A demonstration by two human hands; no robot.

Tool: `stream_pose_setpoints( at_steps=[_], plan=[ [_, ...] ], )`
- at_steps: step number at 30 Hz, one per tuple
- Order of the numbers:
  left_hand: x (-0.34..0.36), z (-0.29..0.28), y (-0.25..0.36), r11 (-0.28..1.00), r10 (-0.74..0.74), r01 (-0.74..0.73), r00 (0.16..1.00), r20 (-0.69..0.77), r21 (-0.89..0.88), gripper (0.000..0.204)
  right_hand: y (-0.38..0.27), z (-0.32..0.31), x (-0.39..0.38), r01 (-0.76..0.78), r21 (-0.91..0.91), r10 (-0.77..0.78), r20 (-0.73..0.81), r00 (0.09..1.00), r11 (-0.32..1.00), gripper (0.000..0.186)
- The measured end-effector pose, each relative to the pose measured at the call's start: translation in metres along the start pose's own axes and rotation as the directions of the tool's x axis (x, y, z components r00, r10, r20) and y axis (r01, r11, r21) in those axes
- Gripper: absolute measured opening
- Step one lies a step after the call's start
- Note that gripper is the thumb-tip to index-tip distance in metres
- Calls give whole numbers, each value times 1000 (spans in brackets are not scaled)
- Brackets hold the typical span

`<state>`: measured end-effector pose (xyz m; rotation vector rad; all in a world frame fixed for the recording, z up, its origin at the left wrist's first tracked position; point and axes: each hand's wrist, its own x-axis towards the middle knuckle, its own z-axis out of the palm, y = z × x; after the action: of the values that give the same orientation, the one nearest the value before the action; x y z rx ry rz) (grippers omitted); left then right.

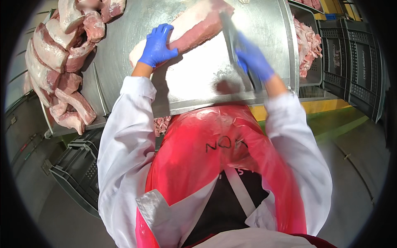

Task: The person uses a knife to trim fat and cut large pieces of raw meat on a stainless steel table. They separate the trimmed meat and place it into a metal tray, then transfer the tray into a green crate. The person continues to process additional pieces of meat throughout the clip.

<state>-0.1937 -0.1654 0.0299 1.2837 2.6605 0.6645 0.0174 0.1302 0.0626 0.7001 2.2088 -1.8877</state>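
Note:
A long slab of pale pink raw meat (196, 25) with a whitish fat side lies slantwise across the steel work table (194, 89). My left hand (158, 46), in a blue glove, rests flat on the slab's near left end with thumb and fingers spread. My right hand (254, 58), also in a blue glove and blurred by motion, is closed around the handle of a knife (230, 36). The blade points away from me, its tip by the slab's far right end. Whether the blade touches the meat I cannot tell.
Several thick meat pieces (51, 56) are heaped at the table's left edge. A long thin steel rod (99, 89) lies near them. To the right, a crate holds meat trimmings (306, 47) beside dark plastic crates (351, 62). Another dark crate (78, 173) stands low at left.

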Motion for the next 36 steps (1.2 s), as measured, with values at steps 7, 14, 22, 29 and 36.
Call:
stream_pose_setpoints(
  at_steps=[7,14,22,29,36],
  plan=[
    [97,4,80,982,-141,133,988,55,136,57,15,-86,-73,-115,342,108,41,993,933,78],
    [216,74,79,889,-456,448,885,91,100,42,34,-88,70,72,321,-24,-153,988,944,81],
    [215,75,115,896,-430,425,903,14,132,36,7,-58,180,71,72,-70,-24,997,995,76],
    [218,66,85,853,-519,518,828,212,65,40,23,-68,170,117,156,-116,-15,993,981,75],
    [212,64,99,754,-573,605,796,193,-257,29,3,-46,168,80,-54,-63,263,963,995,74]
  ],
)
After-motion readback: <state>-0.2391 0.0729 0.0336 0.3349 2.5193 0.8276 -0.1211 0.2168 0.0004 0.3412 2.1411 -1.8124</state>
